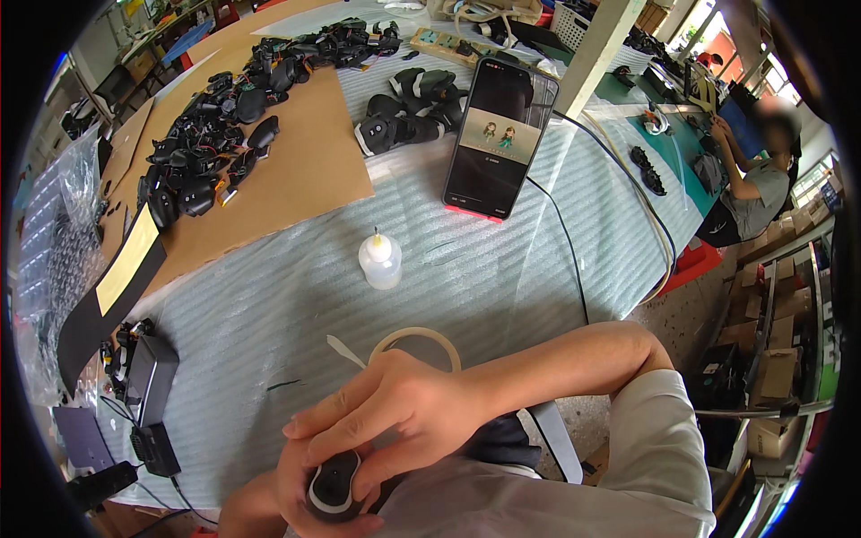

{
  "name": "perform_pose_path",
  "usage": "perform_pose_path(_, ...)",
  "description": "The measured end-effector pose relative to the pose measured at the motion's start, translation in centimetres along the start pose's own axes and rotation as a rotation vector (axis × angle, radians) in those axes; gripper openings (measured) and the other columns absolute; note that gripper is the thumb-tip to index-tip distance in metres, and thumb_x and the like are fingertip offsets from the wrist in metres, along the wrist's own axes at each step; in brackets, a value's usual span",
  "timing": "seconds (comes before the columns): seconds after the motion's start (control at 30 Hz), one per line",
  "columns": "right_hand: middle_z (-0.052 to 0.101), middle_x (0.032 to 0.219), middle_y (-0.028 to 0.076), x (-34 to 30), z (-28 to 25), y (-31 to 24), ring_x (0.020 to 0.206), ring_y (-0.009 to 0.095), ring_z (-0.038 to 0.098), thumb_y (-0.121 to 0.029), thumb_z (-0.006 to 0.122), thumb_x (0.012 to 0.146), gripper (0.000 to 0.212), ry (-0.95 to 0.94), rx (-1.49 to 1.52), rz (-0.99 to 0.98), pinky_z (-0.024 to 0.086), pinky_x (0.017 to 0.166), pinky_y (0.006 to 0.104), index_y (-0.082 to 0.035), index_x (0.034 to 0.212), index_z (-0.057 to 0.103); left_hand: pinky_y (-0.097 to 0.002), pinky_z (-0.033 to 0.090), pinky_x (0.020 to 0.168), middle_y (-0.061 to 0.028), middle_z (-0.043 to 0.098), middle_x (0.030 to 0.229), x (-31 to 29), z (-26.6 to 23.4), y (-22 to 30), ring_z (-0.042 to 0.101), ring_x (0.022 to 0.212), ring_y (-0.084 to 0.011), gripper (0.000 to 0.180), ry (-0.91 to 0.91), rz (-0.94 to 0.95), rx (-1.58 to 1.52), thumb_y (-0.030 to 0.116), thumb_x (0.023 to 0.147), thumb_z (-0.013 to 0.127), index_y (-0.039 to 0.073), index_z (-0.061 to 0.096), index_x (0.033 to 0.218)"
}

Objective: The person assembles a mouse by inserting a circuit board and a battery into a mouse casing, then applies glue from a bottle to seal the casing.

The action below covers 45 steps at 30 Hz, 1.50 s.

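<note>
Close to my body, a small rounded black housing with a pale rim [335, 482] sits between my two hands. My left hand [293, 489] is wrapped around its side and underside, partly hidden by the other hand. From above, my right hand [395, 403] reaches over it, with the thumb against its near right side and the fingers stretched over the far left. Just beyond the right hand, a beige tape roll [421, 334] lies on the table, partly covered by it. A squeeze bottle [380, 260] with a thin tip stands farther off.
Cardboard [332, 170] at the far left carries a heap of black parts [206, 134]. Black-and-white housings [404, 121] lie beside a propped phone [500, 139]. Cables [574, 260] cross the right side. A black box [151, 381] stands left. Another person [762, 188] sits at the far right.
</note>
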State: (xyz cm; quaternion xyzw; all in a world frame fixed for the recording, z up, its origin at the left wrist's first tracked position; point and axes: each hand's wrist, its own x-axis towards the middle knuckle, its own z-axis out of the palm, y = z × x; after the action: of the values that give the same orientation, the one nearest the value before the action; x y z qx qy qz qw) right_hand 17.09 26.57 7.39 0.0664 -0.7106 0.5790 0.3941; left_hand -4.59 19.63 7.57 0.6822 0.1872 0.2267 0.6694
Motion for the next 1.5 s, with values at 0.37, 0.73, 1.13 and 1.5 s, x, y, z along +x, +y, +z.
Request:
perform_pose_path(0.37,0.073,0.104,0.014,0.5,-1.4,-1.0,0.102,0.033,0.07,-0.011,0.083,0.077,0.035,0.14,-0.274,-0.009,0.052,0.092,0.0421,0.003,0.107,0.071,-0.0277,0.049,0.054,-0.0077,0.066,0.075,3.2,2.3,2.3,0.064,0.06,-0.0179,0.045,0.682,0.001,0.183,0.015,0.062,0.089,0.001,0.064,0.097)
perform_pose_path(0.73,0.072,0.104,0.018,-0.4,2.1,-0.6,0.108,0.034,0.067,-0.025,0.082,0.074,0.043,0.361,-0.79,-0.23,0.048,0.09,0.0501,0.011,0.096,0.071,-0.0291,0.046,0.058,-0.0065,0.057,0.079,1.8,3.0,0.5,0.059,0.064,-0.0167,0.06,0.886,0.099,0.621,0.031,0.064,0.093,0.001,0.052,0.096)
perform_pose_path(1.13,0.07,0.112,0.016,0.1,1.8,-0.3,0.117,0.041,0.061,-0.023,0.082,0.074,0.049,-0.024,-0.043,-0.261,0.048,0.101,0.0541,0.002,0.114,0.067,-0.0304,0.044,0.087,-0.0078,0.058,0.11,1.9,3.3,-0.2,0.057,0.1,-0.0177,0.058,0.388,0.295,0.176,0.02,0.068,0.085,0.005,0.057,0.117)
perform_pose_path(1.5,0.073,0.105,0.016,0.2,-1.8,-0.6,0.097,0.031,0.072,-0.011,0.084,0.075,0.036,0.211,-0.344,0.096,0.054,0.097,0.0464,0.003,0.106,0.071,-0.0273,0.051,0.058,-0.0073,0.065,0.073,2.0,1.5,0.6,0.067,0.063,-0.0162,0.05,0.676,0.001,0.532,0.013,0.065,0.084,-0.001,0.056,0.104)
